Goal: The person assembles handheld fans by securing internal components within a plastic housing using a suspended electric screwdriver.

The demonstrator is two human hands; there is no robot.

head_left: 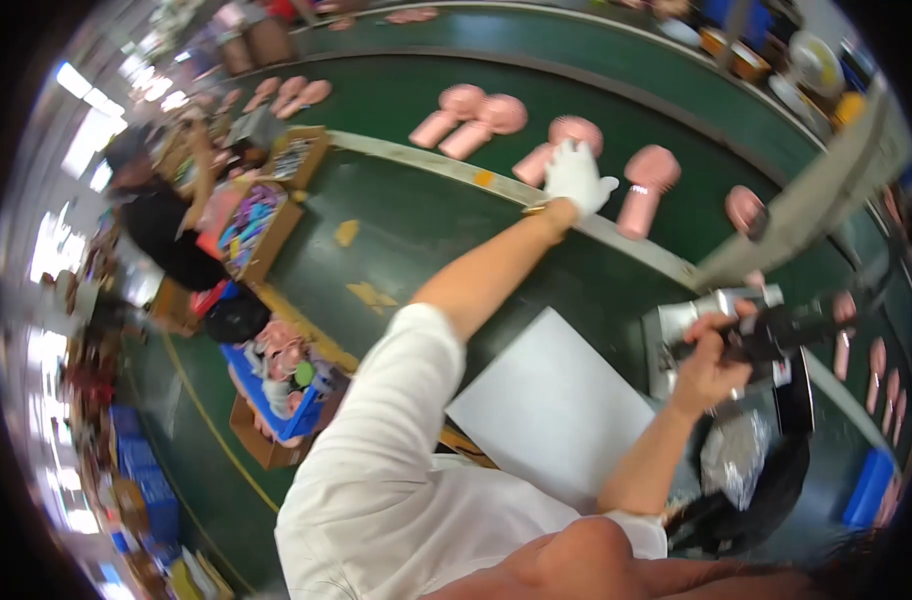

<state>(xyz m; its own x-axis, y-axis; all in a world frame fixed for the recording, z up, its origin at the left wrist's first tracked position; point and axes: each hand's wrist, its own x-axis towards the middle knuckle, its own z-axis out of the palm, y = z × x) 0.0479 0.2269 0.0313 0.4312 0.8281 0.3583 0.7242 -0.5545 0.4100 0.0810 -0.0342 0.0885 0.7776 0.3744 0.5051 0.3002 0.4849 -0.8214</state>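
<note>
My left hand [576, 180], in a white glove, reaches far out over the green conveyor belt. Its fingers lie stretched over a pink piece [533, 165] with a round head and a handle, the thumb spread apart; the glove hides part of the piece. Left of it lie two like pink pieces [464, 140], and to its right another pink piece [638, 208]. My bare right hand [711, 370] is closed round a dark, elongated tool [771, 335] above a grey metal fixture [661, 345]. Blur hides the tool's exact kind.
A white sheet [551, 400] lies on the green bench before me. Beside my right forearm are a clear plastic bag [736, 455] and a phone-like black slab [794, 395]. A slanted grey post [826, 190] rises at right. A blue crate [276, 405] of parts and a co-worker [161, 215] are at left.
</note>
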